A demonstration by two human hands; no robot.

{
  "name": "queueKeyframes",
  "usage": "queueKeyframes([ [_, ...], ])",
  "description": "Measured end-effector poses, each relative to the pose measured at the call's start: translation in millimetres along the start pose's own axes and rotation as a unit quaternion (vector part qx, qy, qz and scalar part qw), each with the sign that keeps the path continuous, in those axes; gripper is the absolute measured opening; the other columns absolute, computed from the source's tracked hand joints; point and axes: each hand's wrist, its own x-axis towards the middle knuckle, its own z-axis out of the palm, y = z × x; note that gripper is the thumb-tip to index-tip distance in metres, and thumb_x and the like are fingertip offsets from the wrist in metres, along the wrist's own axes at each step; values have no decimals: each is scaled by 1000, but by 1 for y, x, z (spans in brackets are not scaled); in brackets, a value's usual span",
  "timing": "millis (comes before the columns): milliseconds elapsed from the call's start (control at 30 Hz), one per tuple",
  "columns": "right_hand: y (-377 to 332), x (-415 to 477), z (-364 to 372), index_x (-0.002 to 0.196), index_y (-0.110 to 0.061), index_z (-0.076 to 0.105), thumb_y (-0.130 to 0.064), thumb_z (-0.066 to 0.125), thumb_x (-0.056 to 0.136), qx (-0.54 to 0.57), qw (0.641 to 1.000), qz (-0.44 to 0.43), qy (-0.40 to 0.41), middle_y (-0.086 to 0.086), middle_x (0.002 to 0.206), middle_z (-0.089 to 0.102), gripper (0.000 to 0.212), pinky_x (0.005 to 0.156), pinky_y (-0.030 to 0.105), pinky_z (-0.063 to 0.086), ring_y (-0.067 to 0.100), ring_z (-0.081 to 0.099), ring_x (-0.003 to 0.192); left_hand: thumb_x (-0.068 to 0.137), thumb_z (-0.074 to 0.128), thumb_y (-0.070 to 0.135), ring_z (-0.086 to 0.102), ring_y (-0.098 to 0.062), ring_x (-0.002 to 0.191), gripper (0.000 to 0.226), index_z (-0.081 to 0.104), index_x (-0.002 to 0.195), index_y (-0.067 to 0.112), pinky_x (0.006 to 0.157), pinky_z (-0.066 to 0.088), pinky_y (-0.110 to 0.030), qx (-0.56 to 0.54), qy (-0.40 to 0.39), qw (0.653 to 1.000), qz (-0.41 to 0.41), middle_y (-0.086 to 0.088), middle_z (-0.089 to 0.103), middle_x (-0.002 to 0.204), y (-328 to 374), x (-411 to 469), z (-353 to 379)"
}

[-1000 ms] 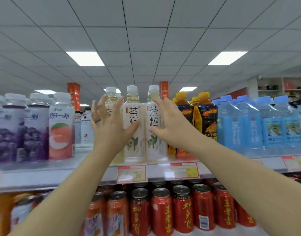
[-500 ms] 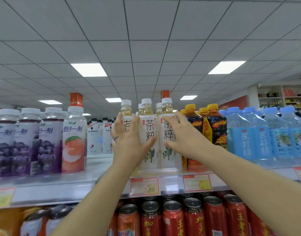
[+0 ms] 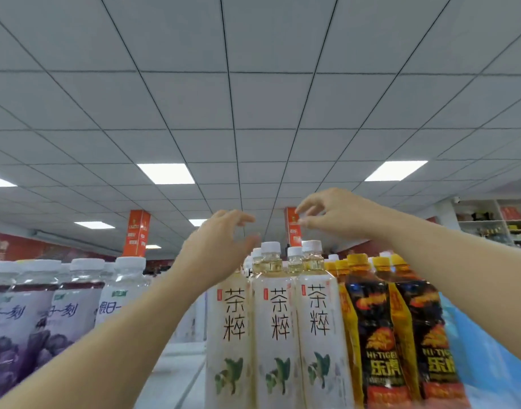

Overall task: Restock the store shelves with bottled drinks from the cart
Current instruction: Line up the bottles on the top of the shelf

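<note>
Three white-labelled tea bottles (image 3: 278, 326) with white caps stand side by side at the front of the top shelf, more of the same behind them. My left hand (image 3: 215, 246) hovers above and just left of their caps, fingers loosely curved, holding nothing. My right hand (image 3: 333, 212) is raised higher, above the right-hand caps, fingers relaxed and bent, also empty. Neither hand touches a bottle. The cart is out of view.
Purple-labelled white-capped bottles (image 3: 47, 314) fill the shelf on the left. Black and yellow energy drink bottles (image 3: 380, 335) stand right of the tea, with blue bottles (image 3: 471, 343) at the far right. A bare strip of shelf (image 3: 179, 367) lies left of the tea bottles.
Both hands have let go of the tea bottles' sides and risen above the caps. The camera has come closer and tilted up, so the lower shelf of cans has left the view.
</note>
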Motion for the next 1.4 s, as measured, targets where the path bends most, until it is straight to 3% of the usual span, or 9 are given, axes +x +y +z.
queueKeyframes([
  [167, 16, 40, 14, 114, -26, 63, -40, 55, 91, -6, 989, 30, -145, -5, 118, 62, 29, 84, 29, 54, 13, 61, 100, 95, 49, 33, 57, -10, 101, 29, 57, 122, 26, 86, 44, -22, 11, -122, 993, -5, 7, 60, 120, -2, 45, -3],
  [267, 21, 55, 17, 117, -23, 63, -36, 57, 91, 35, 975, 60, -211, 1, 119, 61, 30, 78, 29, 56, 20, 62, 101, 95, 48, 32, 58, -9, 99, 30, 57, 123, 27, 94, 39, -26, 47, -215, 976, 4, 11, 59, 112, -1, 65, -1],
  [500, 33, 69, 31, 118, -21, 64, -32, 64, 87, 77, 950, 58, -297, -1, 110, 66, 33, 82, 27, 56, 16, 64, 101, 93, 54, 28, 66, -4, 84, 31, 59, 124, 26, 80, 51, -23, 34, -396, 918, -17, 25, 58, 80, -1, 93, 20],
  [700, 41, 65, 30, 118, -16, 64, -29, 61, 89, 90, 954, 6, -285, -5, 100, 69, 32, 81, 21, 55, 12, 66, 97, 92, 57, 23, 65, -9, 85, 28, 63, 120, 20, 83, 55, -25, -30, -400, 916, -10, 15, 64, 84, -4, 95, 24],
  [967, 49, 68, 29, 117, -18, 65, -30, 60, 90, 75, 954, -9, -289, -3, 108, 70, 30, 80, 20, 54, 10, 66, 99, 93, 57, 22, 67, -15, 93, 25, 64, 116, 20, 81, 56, -24, -59, -392, 918, -2, 4, 68, 99, -8, 99, 31],
  [1100, 53, 71, 28, 117, -21, 65, -37, 57, 90, 94, 949, 3, -300, -4, 108, 69, 32, 83, 23, 55, 11, 66, 98, 93, 55, 26, 66, -11, 86, 30, 60, 122, 21, 81, 55, -23, -55, -408, 911, 1, 11, 65, 91, -7, 102, 29],
  [1200, 59, 80, 26, 120, -22, 61, -39, 54, 91, 137, 960, 28, -243, -3, 109, 67, 34, 82, 23, 55, 9, 67, 93, 96, 49, 31, 64, -5, 81, 33, 54, 128, 24, 80, 54, -22, -64, -387, 920, -16, 13, 63, 98, -15, 110, 24],
  [1300, 63, 91, 34, 124, -21, 59, -32, 55, 93, 88, 965, 40, -242, -6, 103, 66, 34, 79, 22, 55, 8, 66, 89, 97, 47, 32, 62, -7, 93, 32, 56, 127, 25, 80, 50, -20, -39, -322, 946, -18, 10, 63, 105, -31, 119, 26],
  [1400, 63, 97, 52, 125, -21, 59, -28, 56, 93, 64, 951, 58, -297, -7, 103, 64, 33, 82, 24, 54, 13, 63, 96, 96, 49, 29, 60, -10, 101, 32, 54, 128, 25, 87, 50, -25, -38, -363, 930, -37, 7, 60, 119, -40, 123, 38],
])
